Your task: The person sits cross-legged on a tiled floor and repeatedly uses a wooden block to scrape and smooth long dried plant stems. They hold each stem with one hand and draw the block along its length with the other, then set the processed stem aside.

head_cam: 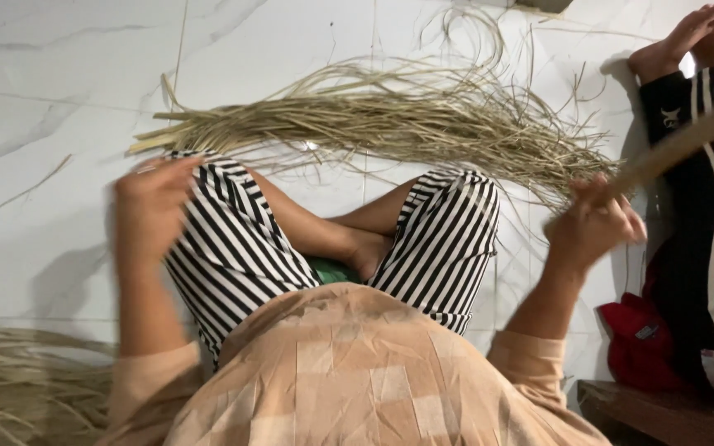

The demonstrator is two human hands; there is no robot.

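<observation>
Peach shirt [349, 372] fills my lap at six o'clock, striped trousers [233, 239] crossed beyond it. At three o'clock my right hand [592, 227] is closed around a tan strip [687, 136] that runs up toward two o'clock; I judge a firm pinch near its end keeps it from slipping. At nine o'clock my left hand [149, 211] hangs loosely curled, holding nothing I can see. Dried reed strips [390, 116] lie fanned on the white floor [43, 83] at twelve.
</observation>
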